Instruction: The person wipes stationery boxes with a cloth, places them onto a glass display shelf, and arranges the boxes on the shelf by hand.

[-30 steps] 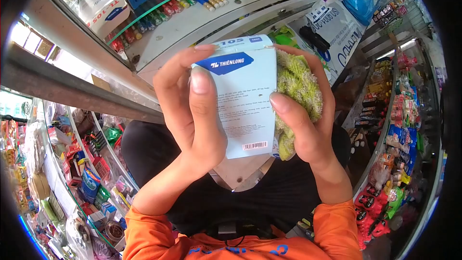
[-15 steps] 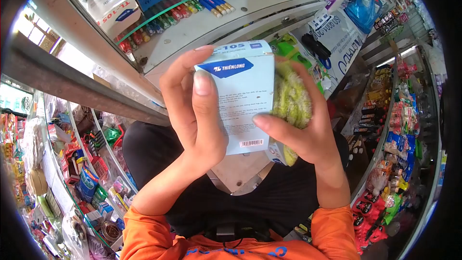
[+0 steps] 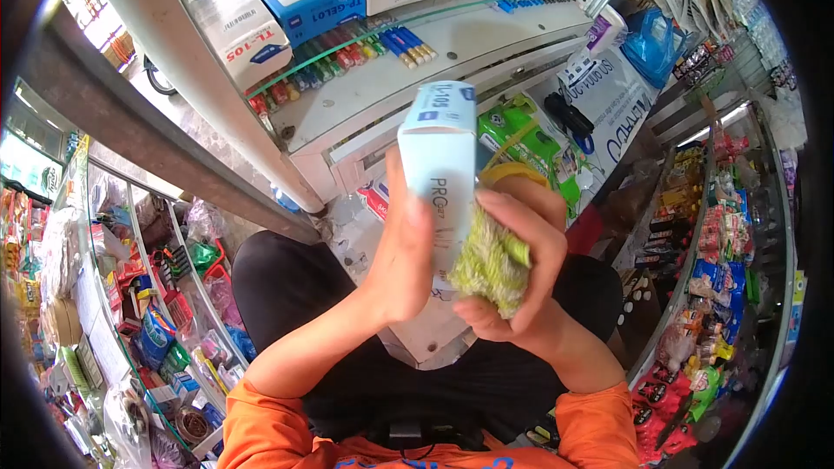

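Left fingers clamped on box, right fingers clasping green cloth beside it

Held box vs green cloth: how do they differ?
The box is pale blue; the cloth is yellow-green. The box is flat-sided and printed; the cloth is fuzzy and bunched up. The left hand holds the box, the right hand the cloth. Both are hand-held.

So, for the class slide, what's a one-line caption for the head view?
The left hand grips a box; the right hand holds a green cloth at its side.
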{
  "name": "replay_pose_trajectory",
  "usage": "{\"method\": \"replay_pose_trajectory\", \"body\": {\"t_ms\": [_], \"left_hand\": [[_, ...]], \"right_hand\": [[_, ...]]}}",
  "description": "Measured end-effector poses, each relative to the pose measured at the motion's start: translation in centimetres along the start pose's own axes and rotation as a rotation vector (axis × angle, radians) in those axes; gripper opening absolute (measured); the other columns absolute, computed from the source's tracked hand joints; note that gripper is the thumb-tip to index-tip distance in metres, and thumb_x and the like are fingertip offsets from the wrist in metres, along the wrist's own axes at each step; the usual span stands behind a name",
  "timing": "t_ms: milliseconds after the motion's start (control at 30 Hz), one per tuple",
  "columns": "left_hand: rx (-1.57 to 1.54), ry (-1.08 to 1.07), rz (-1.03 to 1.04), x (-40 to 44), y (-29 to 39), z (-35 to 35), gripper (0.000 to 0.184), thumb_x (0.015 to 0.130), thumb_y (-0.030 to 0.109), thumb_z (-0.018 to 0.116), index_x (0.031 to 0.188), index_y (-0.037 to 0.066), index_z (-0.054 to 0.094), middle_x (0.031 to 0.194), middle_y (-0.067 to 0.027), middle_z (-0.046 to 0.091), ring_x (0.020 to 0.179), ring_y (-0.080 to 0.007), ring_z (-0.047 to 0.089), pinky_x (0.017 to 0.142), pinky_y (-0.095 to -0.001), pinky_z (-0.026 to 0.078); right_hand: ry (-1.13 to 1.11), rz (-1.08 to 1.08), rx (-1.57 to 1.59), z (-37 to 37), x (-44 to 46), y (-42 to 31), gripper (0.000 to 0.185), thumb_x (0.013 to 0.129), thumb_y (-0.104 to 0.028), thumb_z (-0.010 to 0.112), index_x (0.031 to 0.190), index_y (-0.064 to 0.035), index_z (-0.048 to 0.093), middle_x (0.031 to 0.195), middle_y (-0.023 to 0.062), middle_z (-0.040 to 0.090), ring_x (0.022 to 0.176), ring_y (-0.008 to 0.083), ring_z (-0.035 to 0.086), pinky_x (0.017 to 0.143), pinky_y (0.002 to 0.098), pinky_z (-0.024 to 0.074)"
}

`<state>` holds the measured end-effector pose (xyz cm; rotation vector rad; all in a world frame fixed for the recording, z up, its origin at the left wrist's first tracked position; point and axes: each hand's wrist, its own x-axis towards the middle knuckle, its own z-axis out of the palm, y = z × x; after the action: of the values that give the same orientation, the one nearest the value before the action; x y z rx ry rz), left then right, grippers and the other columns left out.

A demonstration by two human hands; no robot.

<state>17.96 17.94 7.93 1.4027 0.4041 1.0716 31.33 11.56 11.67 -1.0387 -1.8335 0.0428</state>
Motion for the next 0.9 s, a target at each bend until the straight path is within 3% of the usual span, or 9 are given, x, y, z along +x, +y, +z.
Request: {"method": "replay_pose_trajectory", "body": {"t_ms": [33, 200, 267, 333, 533, 633, 733, 800, 900], "left_hand": [[-0.052, -0.024, -0.045, 0.0, 0.0, 0.0, 0.068, 0.105, 0.051, 0.027, 0.143, -0.006, 0.03, 0.129, -0.0198, 0.037, 0.12, -0.0306, 0.041, 0.106, -0.0415, 0.032], [-0.062, -0.221, -0.049, -0.8, 0.9, 1.3, 0.068, 0.107, 0.049, 0.028, 0.144, -0.007, 0.035, 0.135, -0.0234, 0.039, 0.128, -0.0367, 0.038, 0.112, -0.0433, 0.025], [-0.052, -0.199, -0.117, -1.0, 2.3, 1.8, 0.069, 0.107, 0.05, 0.025, 0.149, -0.004, 0.032, 0.146, -0.0231, 0.039, 0.137, -0.0364, 0.038, 0.115, -0.0428, 0.027], [-0.497, 0.021, -0.339, -0.6, 3.4, 1.5, 0.077, 0.105, 0.059, 0.022, 0.151, -0.001, 0.032, 0.15, -0.0208, 0.041, 0.139, -0.0334, 0.042, 0.116, -0.041, 0.032], [-0.571, 0.169, -0.181, 1.7, 4.3, -0.5, 0.076, 0.103, 0.066, 0.027, 0.146, 0.006, 0.044, 0.141, -0.0136, 0.054, 0.125, -0.0284, 0.054, 0.111, -0.0416, 0.04], [-0.671, 0.216, -0.254, 1.7, 4.7, -0.5, 0.078, 0.103, 0.065, 0.027, 0.151, 0.005, 0.037, 0.139, -0.0128, 0.055, 0.117, -0.0255, 0.058, 0.102, -0.0404, 0.048], [-0.715, 0.178, -0.236, 1.9, 4.6, -0.2, 0.083, 0.1, 0.07, 0.024, 0.153, 0.007, 0.034, 0.129, -0.0132, 0.059, 0.101, -0.0225, 0.061, 0.087, -0.0379, 0.055], [-0.688, 0.187, -0.225, 1.8, 3.4, -0.8, 0.083, 0.1, 0.07, 0.024, 0.152, 0.007, 0.035, 0.129, -0.0139, 0.059, 0.102, -0.0234, 0.061, 0.088, -0.0387, 0.055], [-0.617, 0.201, -0.198, 1.9, 2.4, -1.5, 0.083, 0.1, 0.07, 0.019, 0.15, 0.006, 0.037, 0.134, -0.0147, 0.057, 0.112, -0.0253, 0.06, 0.096, -0.0394, 0.051]], "right_hand": [[0.032, -0.037, -0.118, 0.4, -0.2, 0.2, 0.071, 0.093, -0.051, 0.059, 0.137, 0.0012, 0.04, 0.135, 0.0258, 0.043, 0.122, 0.0356, 0.047, 0.105, 0.0476, 0.0381], [0.26, -0.087, -0.061, -1.6, 2.8, 1.2, 0.07, 0.094, -0.044, 0.061, 0.146, -0.0008, 0.041, 0.148, 0.025, 0.034, 0.135, 0.0374, 0.039, 0.112, 0.0473, 0.0338], [0.176, 0.018, 0.051, -1.7, 3.1, 0.6, 0.069, 0.093, -0.042, 0.061, 0.146, -0.0012, 0.043, 0.152, 0.025, 0.033, 0.138, 0.0381, 0.038, 0.113, 0.0484, 0.032], [0.146, -0.028, -0.068, -0.2, 2.5, -0.5, 0.062, 0.089, -0.032, 0.068, 0.143, -0.0075, 0.052, 0.154, 0.0243, 0.035, 0.137, 0.0395, 0.042, 0.115, 0.0494, 0.0306], [0.054, -0.113, -0.122, 1.4, 0.9, 0.1, 0.058, 0.091, -0.02, 0.068, 0.144, -0.0072, 0.05, 0.148, 0.0197, 0.044, 0.134, 0.0375, 0.045, 0.111, 0.047, 0.0358], [0.172, 0.288, 0.183, -0.6, 2.0, 2.0, 0.055, 0.095, -0.017, 0.064, 0.146, -0.0057, 0.047, 0.145, 0.0185, 0.046, 0.133, 0.0383, 0.045, 0.109, 0.0464, 0.0384], [-0.034, 0.424, 0.063, -2.3, 3.2, 3.4, 0.056, 0.098, -0.022, 0.061, 0.148, -0.0046, 0.043, 0.143, 0.0202, 0.046, 0.132, 0.0409, 0.046, 0.108, 0.0475, 0.0381], [-0.142, 0.283, -0.557, -2.9, 3.3, 2.4, 0.058, 0.098, -0.026, 0.06, 0.149, -0.0039, 0.042, 0.14, 0.0224, 0.047, 0.126, 0.042, 0.049, 0.107, 0.0462, 0.0388], [-0.242, 0.213, -0.467, -3.8, 3.9, 0.7, 0.062, 0.099, -0.03, 0.06, 0.151, -0.0033, 0.038, 0.138, 0.0238, 0.05, 0.119, 0.0358, 0.055, 0.102, 0.0403, 0.0423]]}}
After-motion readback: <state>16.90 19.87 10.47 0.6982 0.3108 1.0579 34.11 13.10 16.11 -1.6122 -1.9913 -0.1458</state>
